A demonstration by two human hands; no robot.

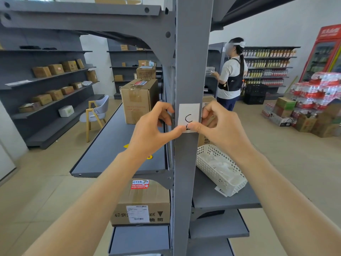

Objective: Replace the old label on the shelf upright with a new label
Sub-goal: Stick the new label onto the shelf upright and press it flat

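Observation:
A white paper label [188, 113] with a black handwritten "C" lies flat against the grey shelf upright [190, 71] at chest height. My left hand [151, 130] reaches in from the left, its thumb tip pressing on the label's lower left corner while its fingers curl around the upright's left edge. My right hand [219, 124] comes from the right, thumb on the label's lower edge and fingers against its right side. Both thumbs cover the label's bottom marking.
A white mesh basket [234, 183] with papers sits on the right shelf below my hands. Cardboard boxes [139, 100] stand on the left shelves. A person in a vest [231, 71] stands at the far right, near stacked bottle packs [313, 93].

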